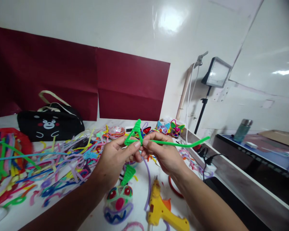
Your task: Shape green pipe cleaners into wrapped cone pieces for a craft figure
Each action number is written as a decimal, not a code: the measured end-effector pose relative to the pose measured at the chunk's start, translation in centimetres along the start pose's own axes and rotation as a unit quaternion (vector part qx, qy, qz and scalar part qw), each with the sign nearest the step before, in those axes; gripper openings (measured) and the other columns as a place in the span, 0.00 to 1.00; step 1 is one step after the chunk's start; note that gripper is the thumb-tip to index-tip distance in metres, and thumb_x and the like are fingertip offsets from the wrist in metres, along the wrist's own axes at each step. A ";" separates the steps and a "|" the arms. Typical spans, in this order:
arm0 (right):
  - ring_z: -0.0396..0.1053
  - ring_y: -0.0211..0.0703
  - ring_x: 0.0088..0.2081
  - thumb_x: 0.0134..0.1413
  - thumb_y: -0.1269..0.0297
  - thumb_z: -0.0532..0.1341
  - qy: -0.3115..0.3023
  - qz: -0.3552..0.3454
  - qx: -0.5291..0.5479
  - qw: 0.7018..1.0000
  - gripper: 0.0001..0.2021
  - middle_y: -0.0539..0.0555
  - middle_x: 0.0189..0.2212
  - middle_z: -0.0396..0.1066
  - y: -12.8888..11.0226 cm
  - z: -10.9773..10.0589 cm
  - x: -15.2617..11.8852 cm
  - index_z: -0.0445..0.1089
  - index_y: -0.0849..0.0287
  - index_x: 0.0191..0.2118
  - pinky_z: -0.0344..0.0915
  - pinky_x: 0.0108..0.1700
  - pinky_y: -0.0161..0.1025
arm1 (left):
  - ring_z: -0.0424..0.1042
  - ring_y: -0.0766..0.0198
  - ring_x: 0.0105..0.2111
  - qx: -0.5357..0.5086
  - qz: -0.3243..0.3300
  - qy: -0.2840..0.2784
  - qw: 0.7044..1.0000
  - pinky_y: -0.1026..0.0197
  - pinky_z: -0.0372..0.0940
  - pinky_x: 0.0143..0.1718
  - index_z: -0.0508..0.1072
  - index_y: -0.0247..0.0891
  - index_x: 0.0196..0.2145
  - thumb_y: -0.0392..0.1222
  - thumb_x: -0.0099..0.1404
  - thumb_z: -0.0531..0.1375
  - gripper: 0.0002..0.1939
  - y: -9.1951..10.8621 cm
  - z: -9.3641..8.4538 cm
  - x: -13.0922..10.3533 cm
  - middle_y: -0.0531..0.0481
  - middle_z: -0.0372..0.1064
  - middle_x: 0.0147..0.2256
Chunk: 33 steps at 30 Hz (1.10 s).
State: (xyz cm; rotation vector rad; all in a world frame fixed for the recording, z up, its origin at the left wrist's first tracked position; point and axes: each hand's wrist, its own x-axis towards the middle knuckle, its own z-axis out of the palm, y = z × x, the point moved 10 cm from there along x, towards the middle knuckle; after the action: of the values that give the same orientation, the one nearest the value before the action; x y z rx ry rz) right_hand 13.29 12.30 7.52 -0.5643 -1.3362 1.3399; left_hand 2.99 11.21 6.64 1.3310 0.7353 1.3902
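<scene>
Between my two hands, above the table, is a green pipe cleaner [175, 143] bent into a small triangle at its left part. My left hand [120, 150] pinches the triangle's lower side with thumb and fingers. Close beside it, my right hand [160, 148] grips the same pipe cleaner near the triangle's corner, and a long straight end sticks out to the right past it. Below my hands lies a clown-like face [118, 204] with red eyes, a red nose and a green piece [128, 175] at its top. A purple pipe cleaner [148, 183] hangs or lies below my fingers.
A yellow glue gun [159, 208] lies in front of my right arm. Loose pipe cleaners [62, 173] cover the left of the table, near a black bag [50, 123]. Finished colourful faces [176, 129] stand at the back. A power strip [208, 166] sits at right.
</scene>
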 end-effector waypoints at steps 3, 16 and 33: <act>0.69 0.35 0.20 0.44 0.65 0.67 -0.002 0.006 0.002 1.000 0.07 0.47 0.17 0.71 0.1 0.0 0.1 0.70 0.60 0.27 0.66 0.25 0.33 | 0.70 0.66 0.22 -0.007 -0.006 0.003 1.000 0.64 0.67 0.27 0.73 0.34 0.26 0.39 0.58 0.63 0.06 0.0 0.0 -0.1 0.51 0.70 0.21; 0.66 0.32 0.19 0.43 0.63 0.68 -0.085 0.042 0.096 0.991 0.08 0.48 0.19 0.71 1.0 1.2 0.2 0.70 0.60 0.27 0.64 0.24 0.30 | 0.66 0.69 0.22 -0.074 -0.025 -0.042 0.996 0.67 0.64 0.24 0.71 0.34 0.25 0.40 0.59 0.62 0.08 0.1 1.3 -0.2 0.50 0.70 0.24; 0.65 0.31 0.18 0.49 0.54 0.65 -0.148 0.092 0.123 0.977 0.14 0.47 0.17 0.69 2.4 2.5 -0.2 0.70 0.62 0.25 0.61 0.22 0.29 | 0.64 0.70 0.19 -0.033 0.027 -0.010 0.999 0.67 0.62 0.25 0.71 0.37 0.24 0.40 0.60 0.61 0.08 1.3 0.1 -0.5 0.55 0.65 0.18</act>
State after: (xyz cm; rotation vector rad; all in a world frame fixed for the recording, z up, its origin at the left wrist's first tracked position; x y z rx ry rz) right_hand 10.26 11.77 5.93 -0.3326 -1.3517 1.7670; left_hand 2.67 10.40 7.69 1.3204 0.6394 1.4289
